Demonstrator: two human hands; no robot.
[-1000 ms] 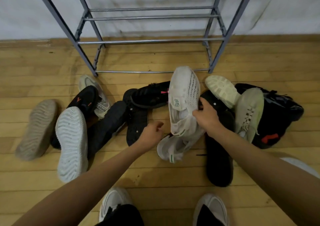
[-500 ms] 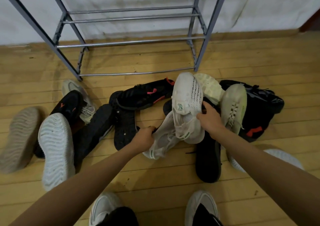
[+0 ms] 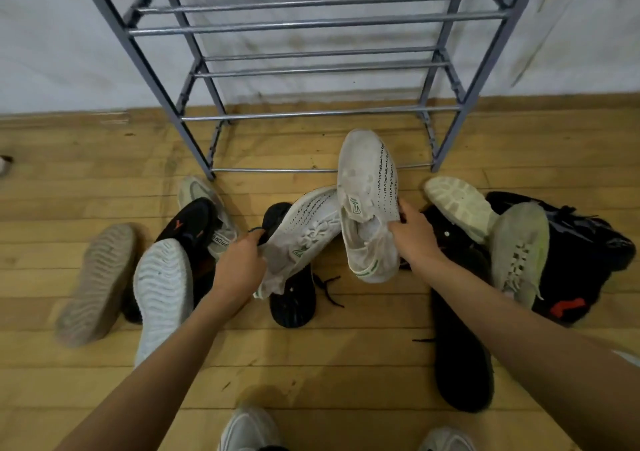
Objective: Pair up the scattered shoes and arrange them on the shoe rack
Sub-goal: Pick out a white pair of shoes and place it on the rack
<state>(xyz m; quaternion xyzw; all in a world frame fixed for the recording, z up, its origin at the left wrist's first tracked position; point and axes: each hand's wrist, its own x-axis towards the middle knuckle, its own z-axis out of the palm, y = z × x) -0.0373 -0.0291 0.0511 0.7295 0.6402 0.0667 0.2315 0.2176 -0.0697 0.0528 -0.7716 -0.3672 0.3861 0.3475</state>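
Two matching white knit sneakers with green logos are lifted off the floor. My right hand grips the collar of the right one, toe pointing at the rack. My left hand holds the heel of the other white sneaker, which tilts toward the first and nearly touches it. The grey metal shoe rack stands against the wall just beyond, its bars bare.
Scattered on the wooden floor: a black sneaker with orange marks, a white sole and a beige sole on the left, black shoes in the middle, pale green sneakers and black ones on the right. My own feet are below.
My left hand has closed on the second white sneaker and raised it from the floor. My right hand has carried the first sneaker up toward the rack; the view has tilted upward.
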